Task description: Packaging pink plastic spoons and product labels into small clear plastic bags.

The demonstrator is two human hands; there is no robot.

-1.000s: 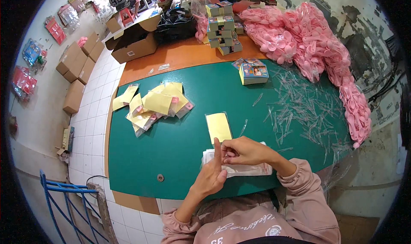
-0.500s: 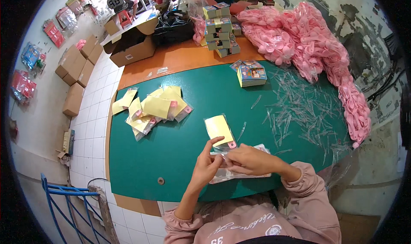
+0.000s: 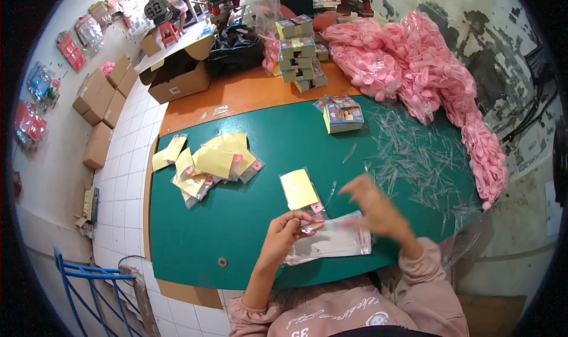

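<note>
My left hand (image 3: 284, 233) is closed, its thumb and fingers pinching the near end of a clear plastic bag. Inside that bag a yellow card (image 3: 299, 189) and a small pink piece (image 3: 317, 207) show, lying beyond the fingers. Under and beside the hand is a stack of flat clear bags (image 3: 331, 242) at the table's near edge. My right hand (image 3: 381, 210) is raised over the right end of this stack, apart from the left. Motion smears its fingers, so whether it holds anything cannot be made out.
Filled bags with yellow cards (image 3: 213, 161) lie piled at left. Thin clear strips (image 3: 408, 154) are scattered at right, below a heap of bagged pink spoon-like pieces (image 3: 414, 71). Printed card stacks (image 3: 344, 115) stand farther back, near an open carton (image 3: 177, 83). Someone sits far off.
My right hand has pulled away from the left, moving up and to the right. The left hand keeps its pinch on the bag. More of the flat bag stack shows now.
</note>
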